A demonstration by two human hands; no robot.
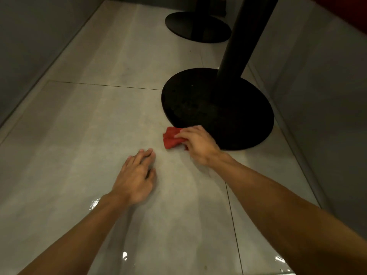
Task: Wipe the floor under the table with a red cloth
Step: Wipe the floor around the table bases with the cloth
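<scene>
While the right hand (198, 144) grips it, the red cloth (171, 138) pokes out leftward.

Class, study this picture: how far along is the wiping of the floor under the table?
Done: the near floor glints, perhaps wiped. In hand: the right hand holds the red cloth beside the near table base; the left hand braces flat. Left: duller stretch toward the far base.

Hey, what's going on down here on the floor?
A person is wiping the tiled floor under a table. Their right hand holds a bunched red cloth against the tile, right at the near edge of the round black table base. The left hand rests flat on the floor beside it, fingers straight, seemingly for support. A second black base stands farther back.
</scene>
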